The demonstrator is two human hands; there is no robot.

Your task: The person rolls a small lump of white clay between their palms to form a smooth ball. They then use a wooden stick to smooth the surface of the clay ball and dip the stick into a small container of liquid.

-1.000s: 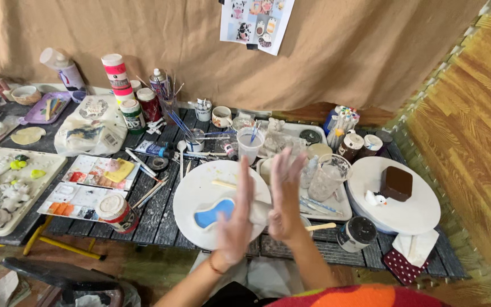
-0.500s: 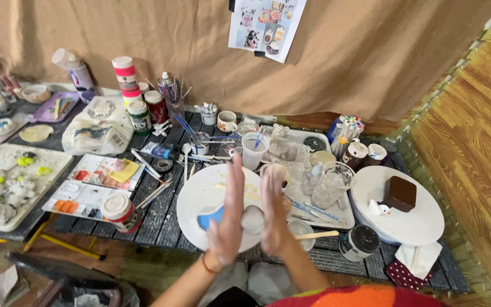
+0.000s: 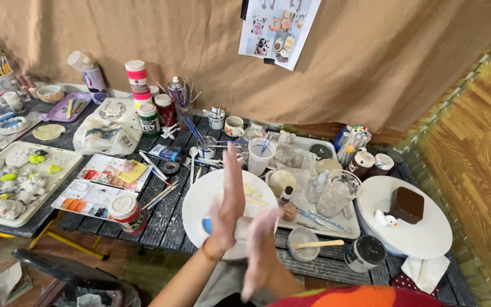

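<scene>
Both hands raised over the round white plate (image 3: pixel 200 202) on the dark slatted wooden table (image 3: pixel 166 227). Left hand (image 3: pixel 228 199): palm flat, fingers straight and pressed together, pointing away from the body. Right hand (image 3: pixel 262 250): also flat, blurred, facing the left palm; one pale lump of clay (image 3: pixel 244 227) sits pressed between the two palms, only its edge visible. Neither hand curls around it. One blue patch (image 3: pixel 207 225) shows on the plate, just left of the left wrist. Left of the plate: one red-sided paint jar with white lid (image 3: pixel 125 211) and two rectangular paint palettes (image 3: pixel 100 185). Right of the plate: one clear cup holding a wooden stick (image 3: pixel 308 245), one black-lidded jar (image 3: pixel 365 253), and one round white turntable (image 3: pixel 421 233) bearing one dark brown block (image 3: pixel 407 203). Behind the plate: one white cup with brushes (image 3: pixel 258 157).
</scene>
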